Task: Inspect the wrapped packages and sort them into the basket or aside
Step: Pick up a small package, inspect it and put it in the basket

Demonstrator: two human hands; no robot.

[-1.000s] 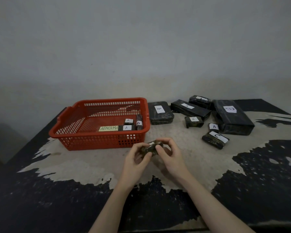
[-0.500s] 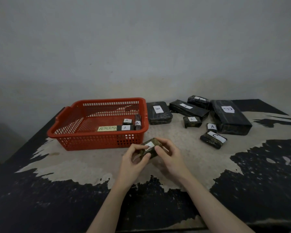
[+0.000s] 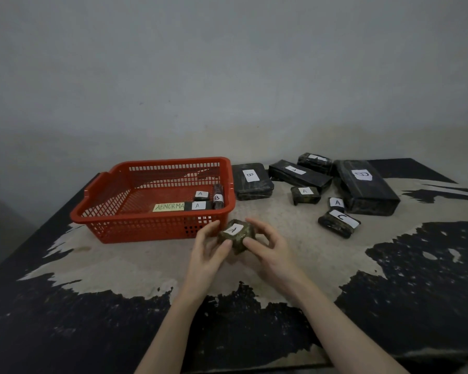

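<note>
Small dark film-wrapped package (image 3: 236, 235) – white label now turned up | both hands (image 3: 265, 249) pinching it, just before red plastic basket (image 3: 114, 209) | inspection – unsorted.

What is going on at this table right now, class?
A person holds a small wrapped package between the left hand and right hand, its white label facing up, just in front of the red basket. The basket, tagged "ABNORMA", already has three small labelled packages in its right corner. Seven more packages lie on the table to its right.
</note>
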